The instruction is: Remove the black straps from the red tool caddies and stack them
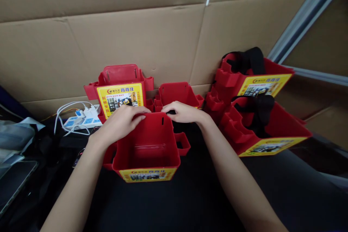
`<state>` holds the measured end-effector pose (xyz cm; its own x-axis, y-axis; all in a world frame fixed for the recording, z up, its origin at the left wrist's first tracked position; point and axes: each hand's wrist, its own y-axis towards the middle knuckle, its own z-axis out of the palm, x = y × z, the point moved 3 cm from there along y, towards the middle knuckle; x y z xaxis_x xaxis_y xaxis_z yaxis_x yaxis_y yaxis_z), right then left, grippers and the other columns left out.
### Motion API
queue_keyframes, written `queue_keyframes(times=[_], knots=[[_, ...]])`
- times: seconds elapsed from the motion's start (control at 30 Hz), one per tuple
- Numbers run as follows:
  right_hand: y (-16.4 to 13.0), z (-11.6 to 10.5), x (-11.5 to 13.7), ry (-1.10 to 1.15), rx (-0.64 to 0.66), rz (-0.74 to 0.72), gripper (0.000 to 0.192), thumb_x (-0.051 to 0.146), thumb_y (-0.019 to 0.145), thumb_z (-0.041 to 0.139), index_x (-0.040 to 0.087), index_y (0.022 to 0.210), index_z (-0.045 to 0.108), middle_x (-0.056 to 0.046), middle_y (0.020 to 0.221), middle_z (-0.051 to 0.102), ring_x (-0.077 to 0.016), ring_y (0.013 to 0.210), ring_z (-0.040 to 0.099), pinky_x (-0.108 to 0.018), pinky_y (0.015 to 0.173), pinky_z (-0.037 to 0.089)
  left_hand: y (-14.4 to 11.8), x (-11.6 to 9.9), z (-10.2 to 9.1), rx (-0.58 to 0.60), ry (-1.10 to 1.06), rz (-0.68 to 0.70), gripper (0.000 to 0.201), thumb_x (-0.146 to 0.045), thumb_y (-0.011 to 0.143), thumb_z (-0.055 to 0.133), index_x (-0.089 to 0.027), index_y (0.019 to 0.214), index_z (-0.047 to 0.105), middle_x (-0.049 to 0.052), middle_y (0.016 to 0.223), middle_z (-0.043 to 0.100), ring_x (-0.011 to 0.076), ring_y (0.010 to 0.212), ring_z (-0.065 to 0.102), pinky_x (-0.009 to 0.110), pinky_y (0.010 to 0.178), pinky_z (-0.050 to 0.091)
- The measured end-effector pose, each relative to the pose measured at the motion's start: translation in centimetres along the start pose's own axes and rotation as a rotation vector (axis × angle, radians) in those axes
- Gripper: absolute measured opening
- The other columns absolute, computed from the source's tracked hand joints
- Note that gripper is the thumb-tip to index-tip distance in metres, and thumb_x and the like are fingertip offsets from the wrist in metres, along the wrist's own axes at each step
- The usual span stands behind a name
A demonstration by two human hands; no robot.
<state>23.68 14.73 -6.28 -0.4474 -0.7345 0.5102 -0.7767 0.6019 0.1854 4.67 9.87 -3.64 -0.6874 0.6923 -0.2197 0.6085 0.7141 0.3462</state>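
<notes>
A red plastic tool bucket (152,134) with a yellow printed label stands in front of me on the black surface, its mouth facing up toward me. It has small side pockets and a slot near its back rim. My left hand (121,119) is closed over the back rim, thumb on the near side and the other fingers hidden behind. At the back right corner, beside the slot, my right hand (181,111) has its fingers curled together. A bit of black shows under those fingertips; what they hold is hidden.
Two similar red buckets (111,76) (176,92) stand behind, against the cardboard wall (130,40). On the right, two more red buckets (244,145) hold black straps (263,116). A white power strip (84,120) with cables and a dark phone-like device (16,181) lie left.
</notes>
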Motion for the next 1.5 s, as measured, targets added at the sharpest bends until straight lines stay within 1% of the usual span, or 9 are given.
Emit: queue_keyframes(times=[0.23,0.4,0.67,0.87,1.2,1.4,1.5], knots=[[-0.2,-0.7,-0.1,-0.006,-0.028,-0.002,0.026,0.010,0.075,0.040,0.016,0.082,0.064,-0.001,0.085,0.064,-0.0121,0.076,0.054,-0.024,0.075,0.039,0.0,0.0,0.1,0.001,0.019,-0.009,0.028,-0.017,0.082,0.044,-0.023,0.103,0.061,0.001,0.100,0.068,0.0177,0.088,0.063,0.029,0.079,0.046],[0.0,-0.2,-0.1,0.000,-0.018,-0.018,0.030,0.008,0.075,0.038,0.015,0.087,0.064,-0.001,0.086,0.063,-0.0117,0.076,0.053,-0.024,0.075,0.038,-0.1,0.0,0.1,-0.003,0.019,-0.012,0.028,-0.018,0.083,0.044,-0.023,0.104,0.061,0.001,0.100,0.068,0.0174,0.086,0.063,0.030,0.079,0.046],[0.2,-0.1,-0.1,0.027,-0.011,-0.027,0.032,0.005,0.072,0.037,0.015,0.087,0.063,-0.001,0.088,0.062,-0.0111,0.078,0.053,-0.024,0.075,0.038,-0.1,0.1,0.1,0.004,0.016,-0.013,0.030,-0.017,0.082,0.043,-0.024,0.105,0.061,0.002,0.100,0.068,0.0182,0.086,0.063,0.031,0.080,0.046],[0.4,0.1,0.5,0.061,0.008,-0.043,0.028,0.007,0.076,0.038,0.015,0.087,0.063,-0.002,0.088,0.063,-0.0121,0.080,0.054,-0.024,0.076,0.040,-0.1,0.1,0.1,0.002,0.004,-0.008,0.030,-0.017,0.082,0.044,-0.024,0.105,0.061,0.001,0.100,0.068,0.0176,0.086,0.064,0.030,0.080,0.045],[0.5,0.6,0.1,0.119,0.037,-0.043,0.027,0.010,0.079,0.041,0.014,0.093,0.064,-0.002,0.092,0.064,-0.0134,0.086,0.056,-0.025,0.080,0.041,-0.1,-0.2,-0.1,0.015,0.023,0.005,0.030,-0.017,0.083,0.042,-0.024,0.104,0.061,0.000,0.101,0.068,0.0170,0.088,0.063,0.028,0.077,0.046],[0.0,-0.1,0.8,0.185,0.056,-0.049,0.025,0.020,0.085,0.041,0.015,0.103,0.057,-0.004,0.102,0.061,-0.0129,0.092,0.054,-0.025,0.083,0.040,-0.1,-0.2,-0.1,0.015,0.025,0.010,0.031,-0.018,0.083,0.042,-0.024,0.107,0.061,0.001,0.101,0.068,0.0173,0.089,0.063,0.028,0.077,0.047],[-0.3,-0.3,0.8,0.174,0.080,-0.022,0.023,0.022,0.087,0.040,0.015,0.095,0.060,-0.003,0.096,0.063,-0.0130,0.087,0.055,-0.026,0.081,0.041,0.0,0.0,0.0,0.012,0.018,0.009,0.030,-0.018,0.083,0.043,-0.025,0.105,0.061,0.001,0.101,0.068,0.0177,0.089,0.063,0.029,0.078,0.046]])
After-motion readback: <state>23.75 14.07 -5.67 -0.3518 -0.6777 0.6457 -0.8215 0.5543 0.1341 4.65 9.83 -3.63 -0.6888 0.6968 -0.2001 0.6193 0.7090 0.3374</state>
